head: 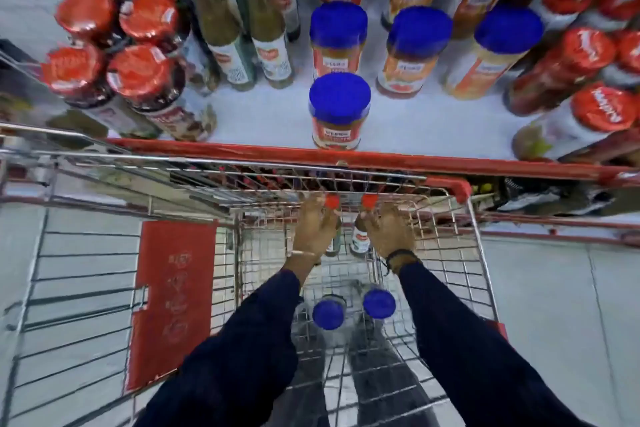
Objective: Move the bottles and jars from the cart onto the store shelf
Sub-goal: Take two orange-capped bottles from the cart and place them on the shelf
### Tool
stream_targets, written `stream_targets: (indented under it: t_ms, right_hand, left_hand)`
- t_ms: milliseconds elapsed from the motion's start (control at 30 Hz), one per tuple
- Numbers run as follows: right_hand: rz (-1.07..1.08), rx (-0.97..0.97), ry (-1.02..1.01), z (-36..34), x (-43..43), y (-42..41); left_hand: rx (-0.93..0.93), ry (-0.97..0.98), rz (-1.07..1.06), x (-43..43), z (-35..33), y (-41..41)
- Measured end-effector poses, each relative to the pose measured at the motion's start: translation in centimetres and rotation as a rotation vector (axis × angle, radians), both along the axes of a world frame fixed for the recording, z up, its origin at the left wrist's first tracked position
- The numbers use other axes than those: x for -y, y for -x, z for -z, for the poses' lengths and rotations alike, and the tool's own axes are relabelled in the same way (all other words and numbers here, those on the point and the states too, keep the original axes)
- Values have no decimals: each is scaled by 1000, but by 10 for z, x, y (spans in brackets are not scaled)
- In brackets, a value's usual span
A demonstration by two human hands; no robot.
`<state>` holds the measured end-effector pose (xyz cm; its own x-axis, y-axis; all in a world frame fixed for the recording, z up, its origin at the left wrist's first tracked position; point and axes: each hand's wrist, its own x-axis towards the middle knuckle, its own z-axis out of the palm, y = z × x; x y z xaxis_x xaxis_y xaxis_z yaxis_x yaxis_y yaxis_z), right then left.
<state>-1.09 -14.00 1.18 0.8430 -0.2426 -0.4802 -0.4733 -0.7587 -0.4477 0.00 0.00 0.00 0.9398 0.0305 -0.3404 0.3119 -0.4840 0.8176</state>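
Note:
Both my hands reach down into the wire cart [464, 253]. My left hand [313, 229] wraps around a slim red-capped bottle [331, 202], and my right hand [389, 230] wraps around a second red-capped bottle [360, 239] beside it. Two blue-lidded jars [328, 314] [379, 303] stand on the cart floor nearer to me. Above the cart lies the white store shelf [266, 118] with a red front edge. On it stand blue-lidded jars [339, 111], tall red-capped bottles [221, 17] and red-lidded jars [143, 80].
A folded red child-seat flap [173, 302] hangs on the cart's left side. More red-lidded jars [588, 114] fill the shelf's right end. Bare shelf surface shows to the left and right of the front blue-lidded jar. Grey floor lies on both sides of the cart.

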Motion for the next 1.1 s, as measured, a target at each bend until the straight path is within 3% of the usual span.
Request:
stream_targets:
  t_ms: [167, 300, 433, 667, 833, 1100]
  right_hand:
    - [251, -21, -152, 41, -6, -18]
    - [416, 74, -190, 67, -11, -24]
    - [513, 156, -248, 77, -16, -25]
    - [307, 133, -402, 61, -7, 4]
    - [207, 177, -453, 19, -6, 34]
    - [26, 378, -545, -105, -24, 58]
  left_hand:
    - [-253, -98, -116, 18, 36, -25]
    - [-222, -95, -264, 25, 53, -27]
    - [-145, -94, -246, 25, 57, -21]
    - [45, -110, -98, -4, 47, 16]
    - [84, -64, -51, -29, 16, 45]
    - [203, 39, -60, -65, -99, 70]
